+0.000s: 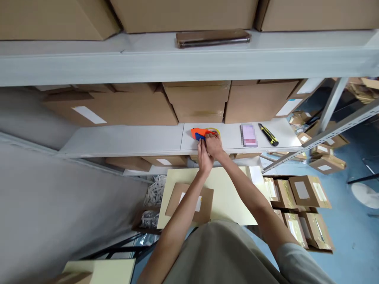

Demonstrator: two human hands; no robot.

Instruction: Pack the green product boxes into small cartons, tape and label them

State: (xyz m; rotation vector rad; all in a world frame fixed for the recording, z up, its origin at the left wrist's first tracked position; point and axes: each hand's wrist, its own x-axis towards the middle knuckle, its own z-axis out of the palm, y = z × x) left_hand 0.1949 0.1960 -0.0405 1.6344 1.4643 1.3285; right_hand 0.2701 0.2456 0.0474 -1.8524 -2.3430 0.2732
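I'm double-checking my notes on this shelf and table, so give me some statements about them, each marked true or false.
1. Both the left hand and right hand are at the orange and blue tool. True.
2. The yellow and black cutter lies on the upper shelf. False: it lies on the shelf below.
3. A flat brown object lies on the upper shelf. True.
4. The carton on the cream table has no label. False: a white label shows, partly behind the left forearm.
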